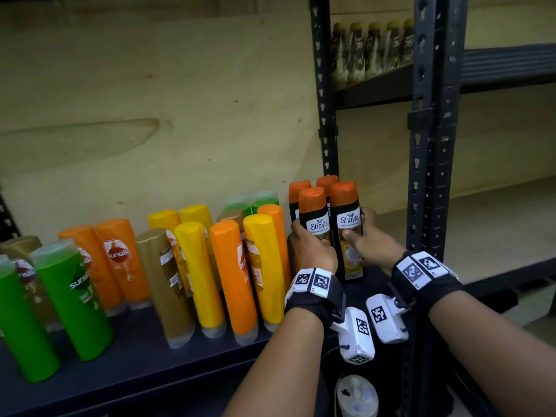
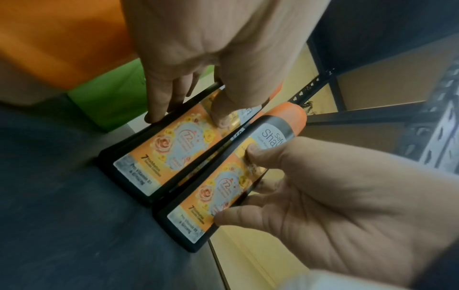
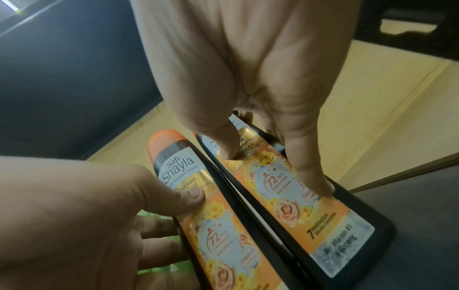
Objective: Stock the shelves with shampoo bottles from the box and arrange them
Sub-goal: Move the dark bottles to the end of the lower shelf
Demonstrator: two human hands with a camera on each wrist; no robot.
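Two hands hold two bottles on the shelf [image 1: 150, 350].
Left hand [image 1: 313, 251] wraps the left bottle [image 1: 316, 221]; right hand [image 1: 373, 245] wraps the right bottle [image 1: 349, 224], fingers [image 3: 308, 166] curled around.

Four Shayla bottles [image 1: 328, 218] are placed upright at the right end of the dark shelf [image 1: 135, 350], two in front and two behind, just beside the metal post [image 1: 326, 115]. The front left bottle [image 1: 314, 219] is held by the left hand [image 1: 313, 251] and the front right bottle [image 1: 349, 230] by the right hand [image 1: 371, 245]. To their left, the Sunsilk bottles [image 1: 168, 266] are set in rows. On a higher shelf to the right, behind the post, one row of bottles [image 1: 373, 46] is seen.
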